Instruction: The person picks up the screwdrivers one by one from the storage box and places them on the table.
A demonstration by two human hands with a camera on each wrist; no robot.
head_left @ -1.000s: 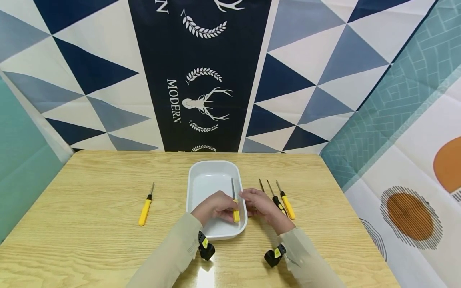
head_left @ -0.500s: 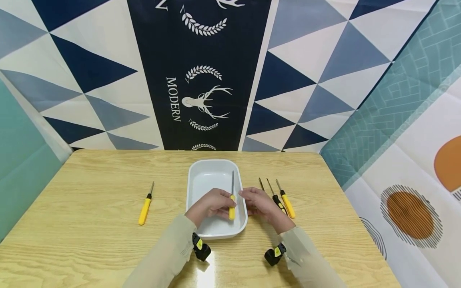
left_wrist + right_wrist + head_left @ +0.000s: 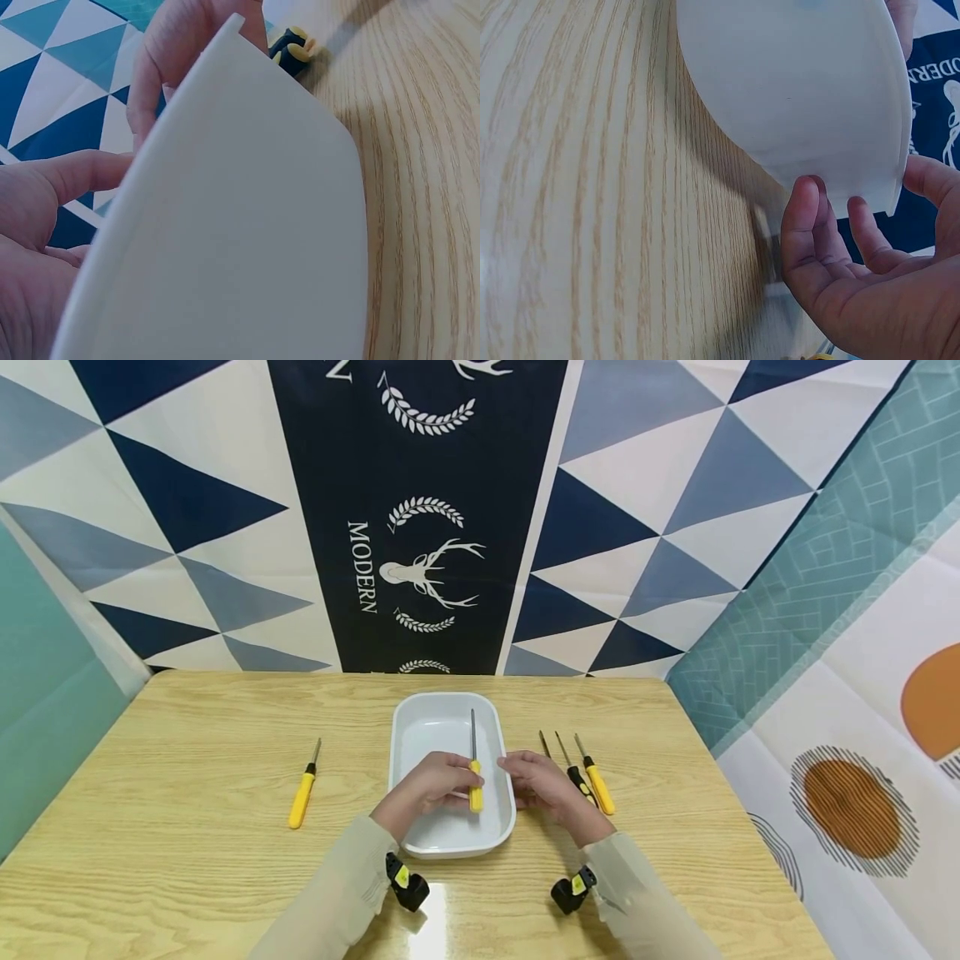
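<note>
A yellow-handled screwdriver (image 3: 476, 790) is pinched between the thumb and fingers of my left hand (image 3: 427, 785), over the white tray (image 3: 435, 735). Its metal shaft points toward the far side. My right hand (image 3: 546, 787) holds the tray's right wall; in the right wrist view, the thumb of the right hand (image 3: 877, 300) is at the rim and its fingers touch the outer wall. The left wrist view shows the left hand (image 3: 37, 225) partly behind the tray wall (image 3: 247, 210), which hides the screwdriver.
Another yellow screwdriver (image 3: 302, 797) lies left of the tray on the wooden table (image 3: 187, 760). To the right are a yellow screwdriver (image 3: 600, 787), a black-and-yellow one (image 3: 579, 781) and a dark shaft (image 3: 544, 744) partly hidden by the right hand. Patterned cloth (image 3: 420, 527) hangs behind.
My left hand has moved left with the screwdriver, from near the tray's right wall toward its middle. The right hand has stayed on the tray wall.
</note>
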